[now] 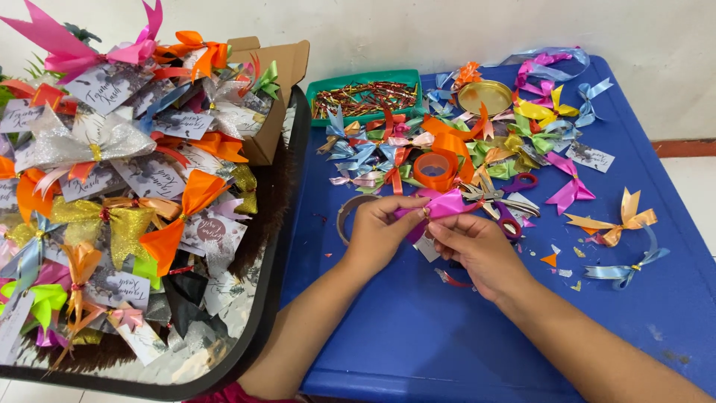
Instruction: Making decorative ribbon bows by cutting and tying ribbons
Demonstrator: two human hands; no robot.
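Two hands, left hand [380, 231] and right hand [477, 250], pinch a magenta ribbon bow [444, 203] shut between their fingers above the blue bench [418, 328]. Risk: a loosened pinch could let the folds spring apart; scissors [501, 200] lie just beyond the fingertips.

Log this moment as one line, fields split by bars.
left hand: pinching pink bow | right hand: on the bow's middle | near: scissors, orange ribbon roll | surface: blue table
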